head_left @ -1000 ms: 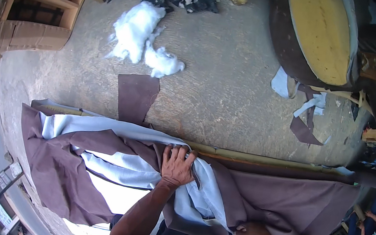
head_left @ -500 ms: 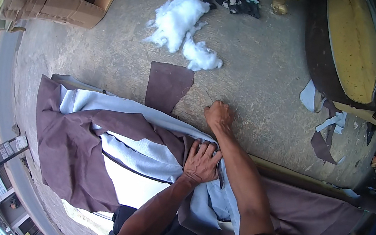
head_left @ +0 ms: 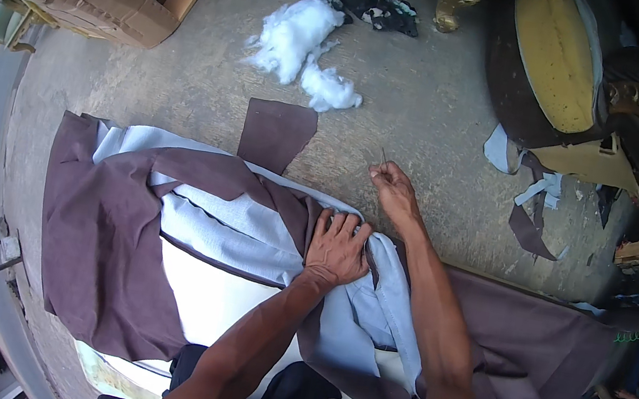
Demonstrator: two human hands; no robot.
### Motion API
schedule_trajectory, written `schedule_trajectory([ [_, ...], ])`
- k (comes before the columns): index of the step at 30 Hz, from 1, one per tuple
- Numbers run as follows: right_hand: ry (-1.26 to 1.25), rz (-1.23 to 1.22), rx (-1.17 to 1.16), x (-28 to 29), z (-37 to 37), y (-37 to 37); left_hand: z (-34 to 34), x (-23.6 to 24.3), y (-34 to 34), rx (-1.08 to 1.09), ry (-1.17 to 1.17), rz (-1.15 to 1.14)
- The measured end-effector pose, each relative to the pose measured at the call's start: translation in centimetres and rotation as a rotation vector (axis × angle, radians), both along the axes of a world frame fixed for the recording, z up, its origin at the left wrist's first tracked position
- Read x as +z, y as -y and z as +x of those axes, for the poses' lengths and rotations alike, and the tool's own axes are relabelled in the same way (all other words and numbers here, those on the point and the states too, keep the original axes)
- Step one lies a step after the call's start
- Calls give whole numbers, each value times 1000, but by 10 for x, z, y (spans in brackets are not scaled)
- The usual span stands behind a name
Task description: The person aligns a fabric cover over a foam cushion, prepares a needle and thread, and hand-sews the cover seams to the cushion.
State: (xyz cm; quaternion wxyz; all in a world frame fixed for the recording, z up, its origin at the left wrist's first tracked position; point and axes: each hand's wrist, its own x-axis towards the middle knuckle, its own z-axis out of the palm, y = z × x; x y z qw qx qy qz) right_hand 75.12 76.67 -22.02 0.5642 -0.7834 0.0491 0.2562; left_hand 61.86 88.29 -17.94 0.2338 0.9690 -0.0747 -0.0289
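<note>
My left hand (head_left: 339,247) lies palm down on the brown cloth (head_left: 108,249), fingers a little apart and slightly bent at the tips; whether they also pinch a fold underneath I cannot tell. My right hand (head_left: 396,195) is closed, thumb against curled fingers, on a thin, needle-like pin (head_left: 383,155) whose end sticks up past the fingertips. I cannot make out any thread on it.

The cloth stretches across in front of me, its long axis running left to right and dipping a little toward the right. Its far edge passes just beyond my left fingertips — so the left hand is the nearer one, touching, while the right is apart from the cloth, past that edge and over the floor (head_left: 436,109). My right forearm crosses above the cloth to get there. Beside the left hand, the pale lining (head_left: 399,276) shows where the cloth is turned back, and a white pad (head_left: 213,304) shows nearer my knees.

Farther out, a brown scrap (head_left: 278,133) meets the far edge, to the left of my hands. Beyond it sit white stuffing (head_left: 292,36) and dark rags (head_left: 377,5); off to the right, offcuts (head_left: 533,227) lie below a yellow seat (head_left: 558,62).
</note>
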Motion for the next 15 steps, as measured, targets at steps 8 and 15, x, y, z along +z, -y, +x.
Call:
schedule_trajectory([
  [8, 180, -55, -157, 132, -10, -7, -8, 7, 3, 41, 59, 70],
  [15, 1262, 176, -233, 430, -156, 137, -11, -1, 8, 98, 65, 91],
])
